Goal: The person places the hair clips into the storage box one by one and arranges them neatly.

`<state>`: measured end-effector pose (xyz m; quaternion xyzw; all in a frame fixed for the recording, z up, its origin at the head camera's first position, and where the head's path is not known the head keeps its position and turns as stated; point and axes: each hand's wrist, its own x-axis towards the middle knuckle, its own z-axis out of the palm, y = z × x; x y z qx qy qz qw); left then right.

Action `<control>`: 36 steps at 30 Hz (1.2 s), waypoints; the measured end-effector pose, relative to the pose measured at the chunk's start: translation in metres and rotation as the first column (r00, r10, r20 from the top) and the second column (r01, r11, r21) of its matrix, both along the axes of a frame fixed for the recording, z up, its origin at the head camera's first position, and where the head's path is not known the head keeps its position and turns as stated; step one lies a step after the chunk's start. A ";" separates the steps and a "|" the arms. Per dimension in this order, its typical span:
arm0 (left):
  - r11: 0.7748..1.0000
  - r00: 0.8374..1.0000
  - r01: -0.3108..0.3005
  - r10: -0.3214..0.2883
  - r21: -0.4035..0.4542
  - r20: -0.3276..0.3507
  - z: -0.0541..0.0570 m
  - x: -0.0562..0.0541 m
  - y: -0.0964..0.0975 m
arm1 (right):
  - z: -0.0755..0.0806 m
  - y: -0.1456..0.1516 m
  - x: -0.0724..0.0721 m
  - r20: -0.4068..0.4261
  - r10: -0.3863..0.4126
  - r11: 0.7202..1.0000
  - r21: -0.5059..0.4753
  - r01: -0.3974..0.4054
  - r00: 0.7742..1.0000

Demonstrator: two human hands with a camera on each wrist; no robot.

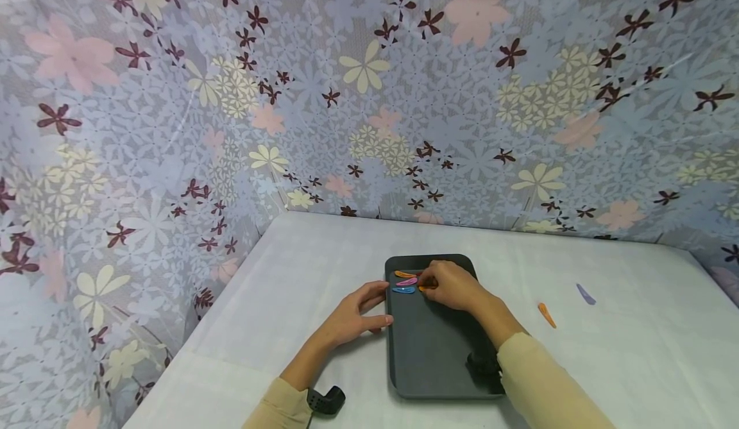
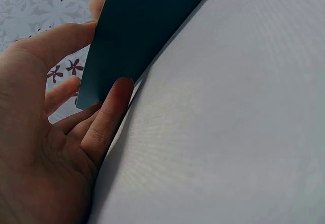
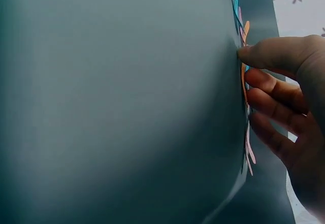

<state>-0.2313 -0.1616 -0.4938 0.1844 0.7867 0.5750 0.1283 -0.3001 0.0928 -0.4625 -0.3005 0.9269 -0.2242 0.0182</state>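
Observation:
On the white table lies a dark grey tray (image 1: 430, 358). Near its far end are an orange hair clip (image 1: 405, 274), a pink hair clip (image 1: 407, 281) and a blue hair clip (image 1: 403, 290). My right hand (image 1: 453, 286) reaches into the tray beside them. Its thumb and fingertips pinch another orange hair clip (image 3: 244, 84) close to the tray floor. More pink clips (image 3: 250, 150) show past those fingers in the right wrist view. My left hand (image 1: 353, 313) rests at the tray's left side, its extended fingers touching the rim and outer wall (image 2: 137, 26).
Right of the tray, a loose orange clip (image 1: 546, 315) and a purple clip (image 1: 586, 294) lie on the white tablecloth (image 1: 635, 352). A flower-patterned cloth (image 1: 369, 127) rises behind the table and along its left side. Black wrist cameras (image 1: 326, 401) sit at both cuffs.

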 end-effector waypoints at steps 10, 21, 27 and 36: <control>1.000 1.000 -0.002 0.002 -0.003 0.004 -0.001 0.001 0.001 | 0.013 0.018 0.004 -0.001 0.017 0.998 0.053 -0.017 1.000; 0.999 1.000 -0.023 0.023 -0.027 0.008 0.001 0.001 0.001 | 0.030 0.037 0.005 0.008 0.028 0.998 -0.051 -0.027 1.000; 0.999 1.000 -0.018 0.019 -0.029 0.007 -0.001 0.000 0.001 | 0.037 0.045 0.008 0.012 0.001 0.999 -0.045 -0.001 1.000; 0.999 1.000 -0.019 0.019 -0.026 -0.004 0.001 0.000 0.001 | 0.042 0.068 0.010 -0.008 -0.010 0.997 -0.071 0.009 1.000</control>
